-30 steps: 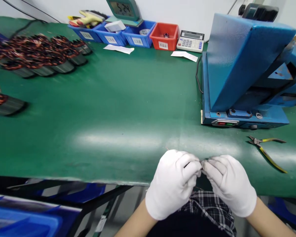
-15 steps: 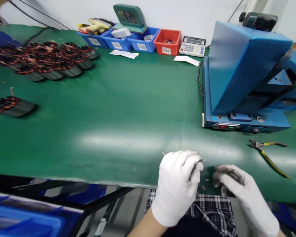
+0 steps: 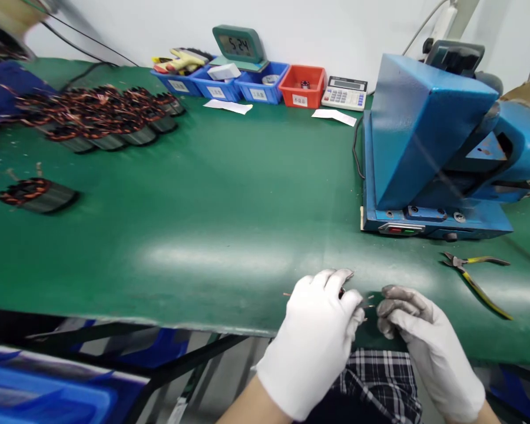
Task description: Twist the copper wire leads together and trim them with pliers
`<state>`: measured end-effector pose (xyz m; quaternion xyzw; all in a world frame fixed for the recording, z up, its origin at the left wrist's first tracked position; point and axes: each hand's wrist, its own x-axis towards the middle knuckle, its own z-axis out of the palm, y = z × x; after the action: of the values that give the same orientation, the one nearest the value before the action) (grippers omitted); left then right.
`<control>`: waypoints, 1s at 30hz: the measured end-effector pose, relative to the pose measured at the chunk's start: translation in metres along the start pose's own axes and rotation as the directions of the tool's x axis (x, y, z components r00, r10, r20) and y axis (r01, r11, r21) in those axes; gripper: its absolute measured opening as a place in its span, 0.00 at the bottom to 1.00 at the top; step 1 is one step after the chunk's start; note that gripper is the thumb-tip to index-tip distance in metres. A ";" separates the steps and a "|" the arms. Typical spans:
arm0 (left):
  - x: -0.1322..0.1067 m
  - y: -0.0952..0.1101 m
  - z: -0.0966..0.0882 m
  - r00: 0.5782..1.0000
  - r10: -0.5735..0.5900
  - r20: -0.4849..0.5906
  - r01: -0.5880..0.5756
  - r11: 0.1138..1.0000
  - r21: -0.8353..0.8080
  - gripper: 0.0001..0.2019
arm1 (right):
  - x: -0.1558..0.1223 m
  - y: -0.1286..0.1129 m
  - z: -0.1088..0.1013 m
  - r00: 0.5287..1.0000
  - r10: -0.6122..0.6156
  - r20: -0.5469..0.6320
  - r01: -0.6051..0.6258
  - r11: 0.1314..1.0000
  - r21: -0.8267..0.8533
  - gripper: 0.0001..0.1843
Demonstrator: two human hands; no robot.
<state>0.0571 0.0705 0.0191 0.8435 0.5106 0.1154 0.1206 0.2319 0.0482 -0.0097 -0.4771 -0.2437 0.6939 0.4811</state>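
My left hand (image 3: 320, 335), in a white glove, curls round a wound motor stator (image 3: 342, 292) low over the front of the bench. The glove hides most of it; a dark bit shows between the fingers, and thin wire ends stick out on both sides. Just right of those wire ends is my right hand (image 3: 408, 321), gloved, with grey-stained fingertips bent and pressed together. Whether a wire is between them is hidden. Diagonal cutters (image 3: 461, 263) with yellow handles lie spread open to the right. A single stator (image 3: 48, 195) stands at the far left.
Several wound stators (image 3: 110, 132) crowd the back left of the green bench (image 3: 247, 194). Blue bins (image 3: 261, 91), a red bin (image 3: 300, 88), a clock (image 3: 238, 44) and a calculator (image 3: 345, 93) line the wall. A blue machine (image 3: 415, 129) stands at right.
The view has shifted slightly, moving the bench items a little. My left hand has turned so more wire ends show towards the right hand, whose fingers have drawn closer to them.
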 end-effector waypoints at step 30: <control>0.001 -0.004 0.018 0.986 -0.016 -0.166 0.000 0.995 -0.098 0.08 | 0.003 0.013 0.008 0.964 -0.260 -0.061 0.163 0.752 -0.639 0.08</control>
<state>0.0600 0.0720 0.0007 0.8219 0.5160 0.2099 0.1189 0.2183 0.0462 -0.0180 -0.6287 -0.4776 0.4767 0.3864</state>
